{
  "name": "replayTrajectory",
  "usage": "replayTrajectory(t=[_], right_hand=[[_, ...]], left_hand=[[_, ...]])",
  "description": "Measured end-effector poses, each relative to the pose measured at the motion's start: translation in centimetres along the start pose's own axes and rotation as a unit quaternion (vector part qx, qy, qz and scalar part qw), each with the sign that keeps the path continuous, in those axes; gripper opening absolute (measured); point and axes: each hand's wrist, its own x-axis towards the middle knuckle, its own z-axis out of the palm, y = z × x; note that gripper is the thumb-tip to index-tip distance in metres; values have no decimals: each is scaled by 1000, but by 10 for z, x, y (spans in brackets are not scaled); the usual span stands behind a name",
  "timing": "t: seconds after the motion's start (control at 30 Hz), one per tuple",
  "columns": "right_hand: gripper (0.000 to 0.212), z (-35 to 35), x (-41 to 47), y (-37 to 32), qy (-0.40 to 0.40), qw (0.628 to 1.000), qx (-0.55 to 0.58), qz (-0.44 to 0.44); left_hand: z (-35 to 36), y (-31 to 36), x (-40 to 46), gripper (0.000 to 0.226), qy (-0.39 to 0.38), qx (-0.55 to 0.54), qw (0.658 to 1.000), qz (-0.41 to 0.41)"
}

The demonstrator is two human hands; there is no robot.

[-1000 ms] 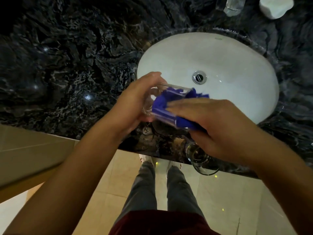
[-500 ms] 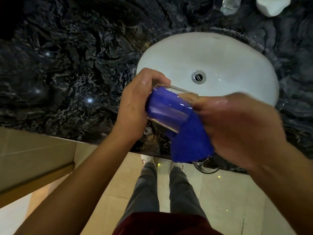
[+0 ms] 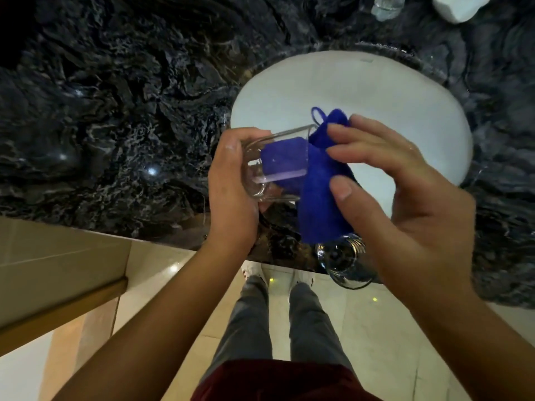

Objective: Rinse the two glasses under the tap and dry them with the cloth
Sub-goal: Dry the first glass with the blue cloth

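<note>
My left hand grips a clear glass by its base, tipped on its side over the counter's front edge. A blue cloth is stuffed into the glass's mouth and hangs down outside it. My right hand pinches the cloth between thumb and fingers just right of the rim. A second clear glass stands on the counter near its front edge, partly hidden behind my right wrist. No tap is in view.
The white oval sink is set in a dark marbled counter. A clear object and a white object sit at the back right. Tiled floor and my legs lie below the counter edge.
My right hand has turned and drawn back, its fingers now spread on the cloth. The cloth sits less deep in the glass, and its loop end now sticks up over the sink.
</note>
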Motion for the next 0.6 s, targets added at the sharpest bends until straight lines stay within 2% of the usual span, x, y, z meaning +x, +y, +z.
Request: replayTrajectory(t=[0.03, 0.13, 0.23, 0.33, 0.4, 0.5, 0.6], right_hand=[[34, -1, -2, 2, -21, 999, -37, -10], [51, 2, -7, 9, -76, 994, -71, 44], [41, 1, -3, 13, -29, 996, -80, 34], [35, -5, 8, 17, 0, 984, -170, -57], [28, -6, 11, 21, -6, 963, -223, -153], [21, -6, 16, 21, -36, 935, -237, -262], [27, -10, 21, 21, -112, 926, -218, -286]], left_hand=[[3, 3, -1, 31, 5, -19, 1000, -11], [7, 8, -5, 28, 6, -75, 996, -52], [4, 5, -7, 30, -17, -77, 995, -56], [-4, 3, -7, 32, -68, -67, 995, -44], [-6, 5, -7, 34, -116, -90, 980, -133], [-11, 0, -3, 41, -209, -125, 920, -308], [-16, -5, -4, 39, -252, -185, 872, -377]])
